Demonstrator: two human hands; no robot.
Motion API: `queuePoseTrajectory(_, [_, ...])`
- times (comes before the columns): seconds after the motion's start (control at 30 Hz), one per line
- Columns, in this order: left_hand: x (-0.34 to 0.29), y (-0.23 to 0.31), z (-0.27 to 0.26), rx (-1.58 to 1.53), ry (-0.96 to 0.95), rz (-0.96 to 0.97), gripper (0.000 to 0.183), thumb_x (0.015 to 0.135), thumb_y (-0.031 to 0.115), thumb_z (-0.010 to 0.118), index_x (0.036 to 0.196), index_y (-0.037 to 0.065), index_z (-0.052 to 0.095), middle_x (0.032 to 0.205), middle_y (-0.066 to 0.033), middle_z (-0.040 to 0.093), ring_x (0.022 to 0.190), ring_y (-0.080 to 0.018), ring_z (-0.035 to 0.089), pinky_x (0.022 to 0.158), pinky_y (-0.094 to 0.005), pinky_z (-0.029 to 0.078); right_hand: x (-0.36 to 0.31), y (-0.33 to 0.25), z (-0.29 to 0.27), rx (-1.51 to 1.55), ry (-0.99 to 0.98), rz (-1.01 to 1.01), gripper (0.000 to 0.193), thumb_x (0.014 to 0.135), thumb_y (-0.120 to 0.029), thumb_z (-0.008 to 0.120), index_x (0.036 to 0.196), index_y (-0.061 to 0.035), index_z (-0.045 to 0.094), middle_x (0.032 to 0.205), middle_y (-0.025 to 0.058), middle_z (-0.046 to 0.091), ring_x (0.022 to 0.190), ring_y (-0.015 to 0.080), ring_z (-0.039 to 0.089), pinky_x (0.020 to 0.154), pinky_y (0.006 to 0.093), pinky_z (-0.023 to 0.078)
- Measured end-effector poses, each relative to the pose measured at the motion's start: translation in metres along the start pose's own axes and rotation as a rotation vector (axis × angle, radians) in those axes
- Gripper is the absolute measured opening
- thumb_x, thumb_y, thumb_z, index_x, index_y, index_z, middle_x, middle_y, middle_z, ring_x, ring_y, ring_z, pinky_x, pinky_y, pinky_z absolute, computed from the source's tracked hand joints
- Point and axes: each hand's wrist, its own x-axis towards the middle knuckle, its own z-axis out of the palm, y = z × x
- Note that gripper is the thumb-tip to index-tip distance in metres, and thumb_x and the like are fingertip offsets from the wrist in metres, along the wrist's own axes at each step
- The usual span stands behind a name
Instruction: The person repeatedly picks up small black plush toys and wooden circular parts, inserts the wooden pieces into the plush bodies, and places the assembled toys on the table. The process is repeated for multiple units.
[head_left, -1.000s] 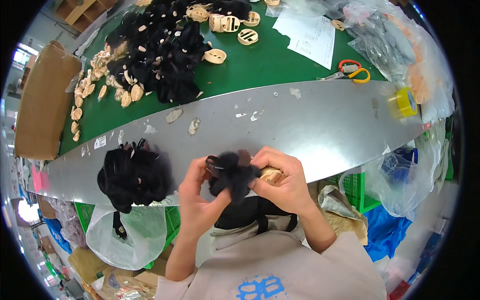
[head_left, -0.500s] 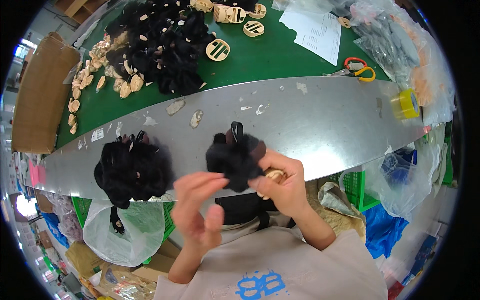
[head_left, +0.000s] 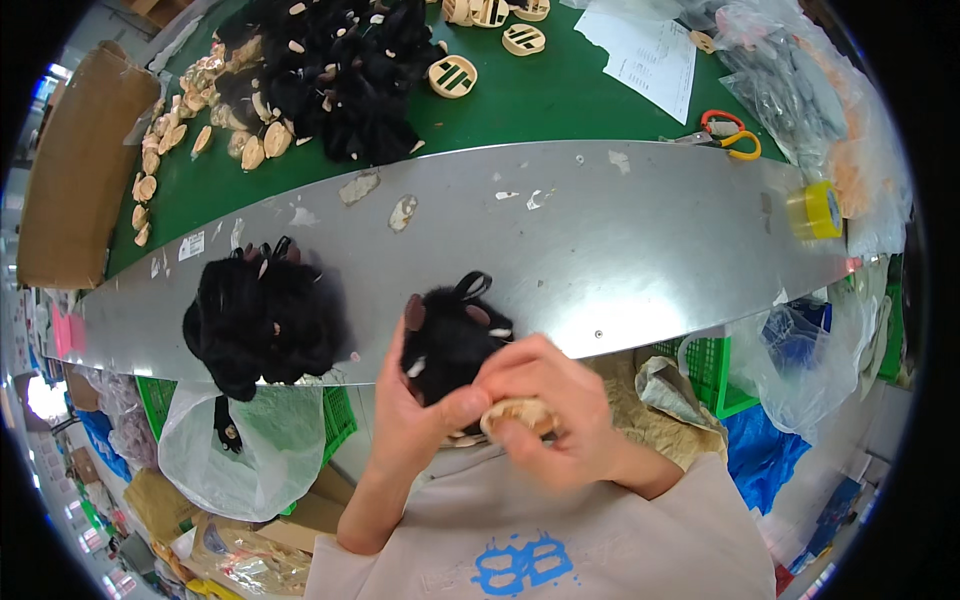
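My left hand [head_left: 403,418] is closed round a small black plush toy [head_left: 448,345] with brownish ears and a black loop on top. It lies at the near edge of the grey metal tabletop [head_left: 560,240]. Between the thumb and fingers of my right hand [head_left: 575,405] is a beige oval plastic piece [head_left: 522,410], close against the toy's lower end. The left thumb also meets the piece. Where piece and toy meet is hidden by my fingers. Left of my hands sits a clump of similar black plush toys [head_left: 262,325].
On the green surface [head_left: 570,105] lie a heap of black plush [head_left: 350,85], slotted beige plastic pieces [head_left: 453,76], a paper sheet [head_left: 650,62] and scissors [head_left: 722,137]. Yellow tape [head_left: 822,210] is at right. A cardboard piece [head_left: 80,170] stands left; a plastic bag [head_left: 245,460] hangs below.
My left hand, open beside the toy before, now grips it. The toy has turned and come slightly nearer. My right hand has shifted down with the plastic piece, to the toy's lower end.
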Motion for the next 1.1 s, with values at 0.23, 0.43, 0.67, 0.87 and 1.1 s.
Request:
queuePoseTrajectory(0.23, [-0.006, 0.006, 0.006, -0.288, 0.228, -0.080, 0.037, 0.088, 0.012, 0.070, 0.120, -0.002, 0.058, 0.112, -0.0103, 0.065, 0.099, -0.0186, 0.065, 0.089, -0.0321, 0.052, -0.005, -0.014, 0.000, 0.524, 0.139, 0.380, 0.034, 0.092, -0.003, 0.062, 0.124, -0.0006, 0.052, 0.102, 0.0099, 0.065, 0.080, 0.0083, 0.066, 0.066, 0.0214, 0.055])
queuePoseTrajectory(0.43, [-0.013, 0.004, 0.010, -0.149, 0.237, 0.030, 0.032, 0.093, 0.015, 0.067, 0.118, -0.003, 0.058, 0.111, -0.0105, 0.065, 0.099, -0.0189, 0.064, 0.088, -0.0320, 0.052, -0.002, -0.002, 0.005, 0.290, 0.190, 0.295, 0.030, 0.092, -0.005, 0.064, 0.121, -0.0012, 0.056, 0.094, 0.0056, 0.067, 0.076, 0.0073, 0.067, 0.064, 0.0214, 0.057])
queuePoseTrajectory(0.67, [-0.019, 0.004, 0.010, -0.103, 0.298, -0.054, 0.035, 0.093, 0.018, 0.068, 0.119, -0.003, 0.057, 0.104, -0.0090, 0.067, 0.089, -0.0162, 0.065, 0.081, -0.0289, 0.053, 0.000, 0.008, 0.012, 0.320, 0.206, 0.221, 0.028, 0.093, -0.007, 0.064, 0.120, -0.0015, 0.057, 0.091, 0.0042, 0.067, 0.074, 0.0060, 0.065, 0.062, 0.0193, 0.053])
queuePoseTrajectory(0.87, [-0.020, 0.010, 0.018, -0.135, 0.105, 0.029, 0.043, 0.085, 0.014, 0.075, 0.120, -0.002, 0.055, 0.100, -0.0083, 0.067, 0.085, -0.0154, 0.066, 0.079, -0.0293, 0.055, -0.001, 0.005, 0.010, 0.249, 0.218, 0.175, 0.025, 0.093, -0.008, 0.064, 0.115, -0.0009, 0.057, 0.089, 0.0050, 0.068, 0.073, 0.0060, 0.063, 0.062, 0.0195, 0.050])
queuePoseTrajectory(1.1, [-0.026, 0.013, 0.021, -0.167, 0.237, -0.111, 0.053, 0.080, 0.013, 0.080, 0.123, -0.001, 0.053, 0.109, -0.0083, 0.064, 0.097, -0.0162, 0.064, 0.084, -0.0294, 0.054, -0.004, 0.007, 0.016, 0.038, 0.213, 0.064, 0.023, 0.095, -0.013, 0.062, 0.112, -0.0002, 0.053, 0.085, 0.0067, 0.067, 0.069, 0.0077, 0.061, 0.058, 0.0207, 0.047])
